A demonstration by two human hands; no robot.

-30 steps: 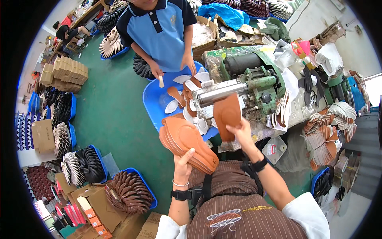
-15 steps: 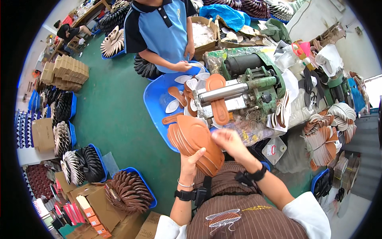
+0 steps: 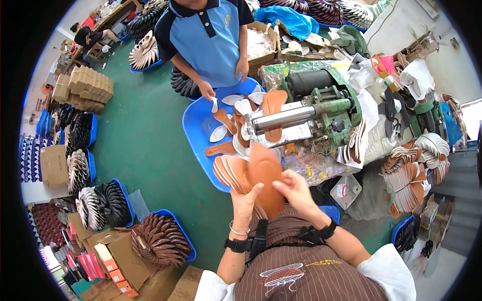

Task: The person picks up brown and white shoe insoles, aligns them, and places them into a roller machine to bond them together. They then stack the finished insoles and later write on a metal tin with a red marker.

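Singling insole (image 3: 265,170) from stack (image 3: 227,169), appar., R grip (image 3: 297,192) pinching former, L grip (image 3: 244,203) clamping latter; next prob. needs straight entry at roller (image 3: 284,118).

Glare is whitening the opening (image 3: 471,119) at three o'clock. The raised insole (image 3: 265,168) is blurring. Outer lines are curving.

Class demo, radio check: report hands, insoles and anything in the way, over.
Left hand holding fanned insole stack. Right hand pinching single insole, overlapping the stack in view. Steel roller occupied: another insole lying across beneath it.
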